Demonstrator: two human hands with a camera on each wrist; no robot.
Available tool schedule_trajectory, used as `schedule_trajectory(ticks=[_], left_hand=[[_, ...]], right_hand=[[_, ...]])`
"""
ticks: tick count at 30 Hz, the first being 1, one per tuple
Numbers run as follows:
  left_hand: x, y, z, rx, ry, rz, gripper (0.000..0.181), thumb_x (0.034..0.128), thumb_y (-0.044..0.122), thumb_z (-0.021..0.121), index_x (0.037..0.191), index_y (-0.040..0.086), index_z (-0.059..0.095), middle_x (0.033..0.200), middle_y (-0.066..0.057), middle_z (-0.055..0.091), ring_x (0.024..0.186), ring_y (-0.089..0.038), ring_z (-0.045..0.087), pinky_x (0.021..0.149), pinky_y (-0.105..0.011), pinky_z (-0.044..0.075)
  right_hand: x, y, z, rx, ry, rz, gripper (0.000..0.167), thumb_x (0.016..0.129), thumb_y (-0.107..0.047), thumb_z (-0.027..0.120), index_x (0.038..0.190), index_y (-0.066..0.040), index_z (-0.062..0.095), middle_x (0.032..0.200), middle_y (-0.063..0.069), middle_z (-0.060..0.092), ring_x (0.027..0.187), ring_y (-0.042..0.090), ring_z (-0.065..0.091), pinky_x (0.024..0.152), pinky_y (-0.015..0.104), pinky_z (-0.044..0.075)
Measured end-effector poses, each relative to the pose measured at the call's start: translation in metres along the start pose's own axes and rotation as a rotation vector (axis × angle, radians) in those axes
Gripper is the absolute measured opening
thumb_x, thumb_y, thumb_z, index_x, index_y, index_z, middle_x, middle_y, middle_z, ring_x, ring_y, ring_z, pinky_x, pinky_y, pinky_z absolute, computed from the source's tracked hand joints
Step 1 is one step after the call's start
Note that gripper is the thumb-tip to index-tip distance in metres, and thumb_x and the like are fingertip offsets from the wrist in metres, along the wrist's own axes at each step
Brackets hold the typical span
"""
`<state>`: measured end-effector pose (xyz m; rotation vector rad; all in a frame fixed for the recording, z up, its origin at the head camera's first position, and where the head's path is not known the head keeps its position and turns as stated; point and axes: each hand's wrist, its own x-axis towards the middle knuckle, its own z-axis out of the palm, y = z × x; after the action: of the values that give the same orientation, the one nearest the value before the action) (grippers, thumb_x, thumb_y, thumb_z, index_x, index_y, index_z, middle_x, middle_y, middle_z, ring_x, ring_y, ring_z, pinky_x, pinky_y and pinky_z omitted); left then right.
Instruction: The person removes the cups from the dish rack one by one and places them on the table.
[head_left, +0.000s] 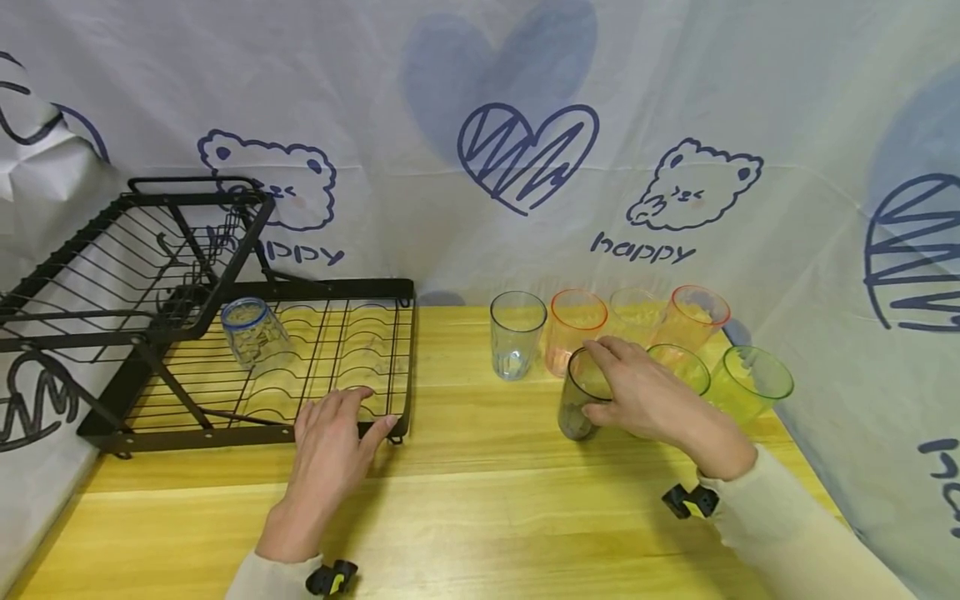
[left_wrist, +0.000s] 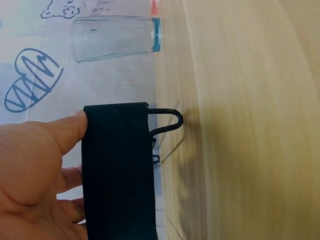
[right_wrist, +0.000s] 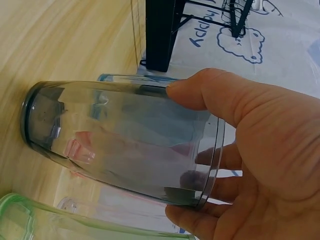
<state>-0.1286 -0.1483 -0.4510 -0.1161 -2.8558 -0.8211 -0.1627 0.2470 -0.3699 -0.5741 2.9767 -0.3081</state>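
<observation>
My right hand (head_left: 648, 392) grips a smoky grey glass (right_wrist: 120, 135) near its rim, thumb on one side and fingers on the other. The glass stands upright on the wooden table, tilting slightly in the head view. My left hand (head_left: 333, 437) rests at the front right corner of a black dish rack (head_left: 217, 437). In the left wrist view its thumb touches the rack's edge (left_wrist: 117, 165), and the other fingertips are partly hidden behind that edge. Inside the rack a clear glass (head_left: 255, 333) sits with its blue-ringed end up.
Beside the grey glass stand a pale blue glass (head_left: 513, 354), an orange-red glass (head_left: 566, 337), a clear glass (head_left: 637, 304), a second orange-red glass (head_left: 693, 317), a yellowish glass (head_left: 690, 371) and a green glass (head_left: 750, 383). The rack's upper tier (head_left: 112, 258) rises at left. A printed cloth (head_left: 420, 192) hangs behind.
</observation>
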Motion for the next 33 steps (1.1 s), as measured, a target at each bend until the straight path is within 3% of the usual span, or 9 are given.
schedule_trajectory(ticks=[6, 11, 15, 24, 26, 30, 33], left_hand=[[0.001, 0.001, -0.004, -0.012, -0.013, -0.005, 0.056, 0.1031, 0.037, 0.070, 0.146, 0.003, 0.057, 0.146, -0.027, 0.056, 0.140, -0.050, 0.046, 0.124, -0.071, 0.017], [0.013, 0.000, -0.018, -0.006, -0.018, 0.001, 0.058, 0.1046, 0.036, 0.067, 0.148, 0.000, 0.054, 0.149, -0.029, 0.052, 0.142, -0.051, 0.044, 0.121, -0.071, 0.028], [0.032, -0.005, -0.039, 0.035, -0.001, 0.011, 0.060, 0.1050, 0.035, 0.066, 0.150, -0.002, 0.051, 0.149, -0.032, 0.049, 0.141, -0.053, 0.043, 0.118, -0.071, 0.032], [0.084, -0.029, -0.088, 0.141, 0.030, 0.005, 0.063, 0.1041, 0.028, 0.065, 0.152, -0.006, 0.044, 0.149, -0.038, 0.044, 0.143, -0.057, 0.036, 0.117, -0.074, 0.029], [0.095, -0.036, -0.094, 0.168, 0.015, -0.016, 0.065, 0.1040, 0.028, 0.065, 0.154, -0.006, 0.041, 0.153, -0.039, 0.040, 0.147, -0.058, 0.031, 0.120, -0.074, 0.025], [0.118, -0.053, -0.102, 0.204, -0.067, -0.121, 0.076, 0.1063, 0.030, 0.062, 0.163, -0.004, 0.025, 0.163, -0.039, 0.024, 0.152, -0.057, 0.020, 0.122, -0.073, 0.020], [0.131, -0.067, -0.104, 0.226, -0.122, -0.189, 0.080, 0.1079, 0.031, 0.058, 0.166, -0.004, 0.016, 0.167, -0.040, 0.010, 0.151, -0.060, 0.019, 0.121, -0.074, 0.024]], right_hand=[[0.001, -0.001, 0.001, -0.008, 0.010, 0.000, 0.087, 0.091, -0.035, 0.082, 0.159, 0.001, 0.040, 0.157, 0.029, 0.046, 0.143, 0.053, 0.046, 0.113, 0.068, 0.042], [0.000, -0.001, 0.000, -0.012, 0.010, 0.003, 0.087, 0.091, -0.035, 0.082, 0.159, 0.002, 0.040, 0.157, 0.029, 0.046, 0.143, 0.053, 0.046, 0.113, 0.068, 0.042], [0.000, -0.001, 0.000, -0.014, 0.008, 0.006, 0.087, 0.091, -0.035, 0.082, 0.159, 0.001, 0.040, 0.157, 0.029, 0.046, 0.142, 0.053, 0.046, 0.113, 0.068, 0.043], [0.001, -0.002, 0.000, -0.018, 0.006, 0.001, 0.087, 0.092, -0.037, 0.081, 0.159, 0.000, 0.041, 0.157, 0.028, 0.047, 0.142, 0.052, 0.047, 0.112, 0.069, 0.043], [0.001, -0.002, 0.000, -0.020, 0.008, -0.002, 0.087, 0.092, -0.037, 0.082, 0.159, 0.000, 0.041, 0.157, 0.029, 0.047, 0.142, 0.052, 0.047, 0.112, 0.069, 0.043], [0.001, -0.002, 0.000, -0.022, 0.009, -0.002, 0.087, 0.092, -0.036, 0.082, 0.158, 0.001, 0.041, 0.157, 0.029, 0.047, 0.142, 0.053, 0.047, 0.112, 0.069, 0.043], [0.002, -0.002, 0.001, -0.021, 0.006, 0.002, 0.087, 0.091, -0.036, 0.082, 0.158, 0.001, 0.041, 0.157, 0.028, 0.047, 0.141, 0.053, 0.048, 0.112, 0.069, 0.043]])
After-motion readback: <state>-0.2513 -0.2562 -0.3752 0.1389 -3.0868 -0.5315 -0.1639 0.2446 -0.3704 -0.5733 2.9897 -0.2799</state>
